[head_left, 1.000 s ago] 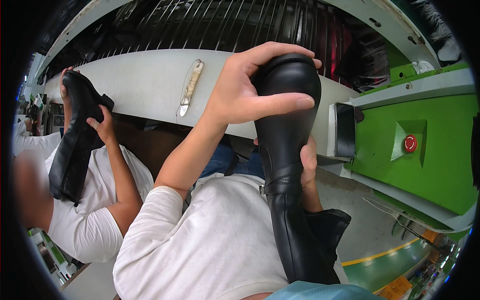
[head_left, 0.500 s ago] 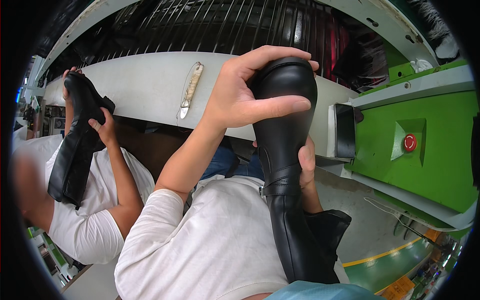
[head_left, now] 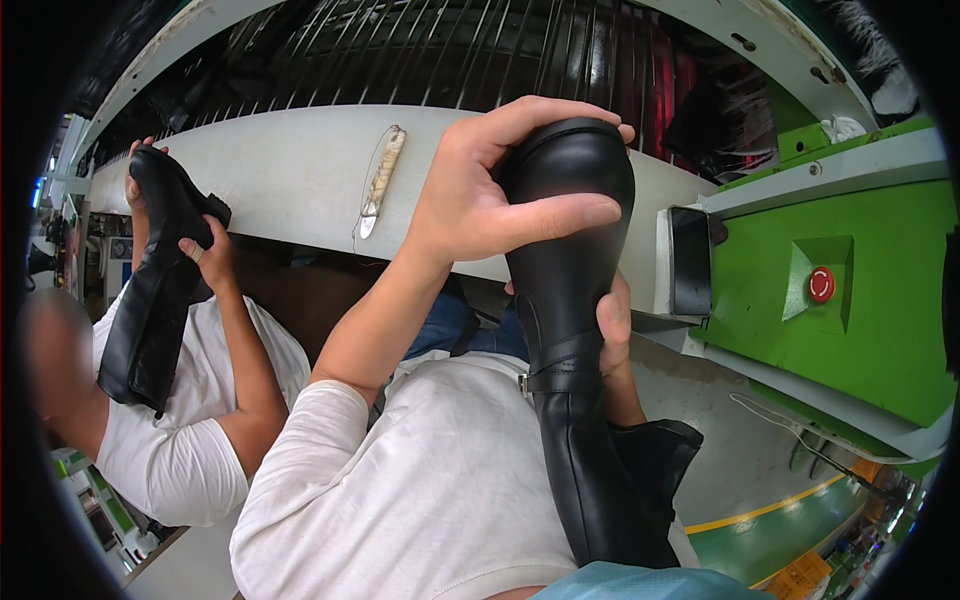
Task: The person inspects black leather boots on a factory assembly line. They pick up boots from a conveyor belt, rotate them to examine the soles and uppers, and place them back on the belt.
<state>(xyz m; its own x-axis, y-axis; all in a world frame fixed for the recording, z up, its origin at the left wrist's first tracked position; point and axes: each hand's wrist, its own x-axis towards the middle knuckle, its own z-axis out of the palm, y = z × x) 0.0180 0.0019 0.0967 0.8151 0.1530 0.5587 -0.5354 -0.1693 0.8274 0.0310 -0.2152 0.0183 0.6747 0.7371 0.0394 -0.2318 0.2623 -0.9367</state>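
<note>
A tall black boot (head_left: 572,270) with an ankle strap and a small buckle (head_left: 523,383) points its toe away from me, its shaft lying back along my chest. My left hand (head_left: 490,190) curls around the toe, thumb across the upper and fingers over the far end by the sole edge. Low on the right side, my right hand (head_left: 614,325) grips the boot near the ankle; most of its fingers are hidden behind it. The open top of the shaft flares out beside my right forearm.
A white ledge (head_left: 290,150) carries a wrapped-handle knife (head_left: 381,185). Beyond it run metal rods (head_left: 450,55). At right stands a green machine (head_left: 760,300) with a red button (head_left: 821,285). On the left, a co-worker in a white shirt (head_left: 185,450) holds another black boot (head_left: 160,270).
My left hand and the boot's toe have shifted very slightly toward me. Both hands keep their grip, and the co-worker has barely moved.
</note>
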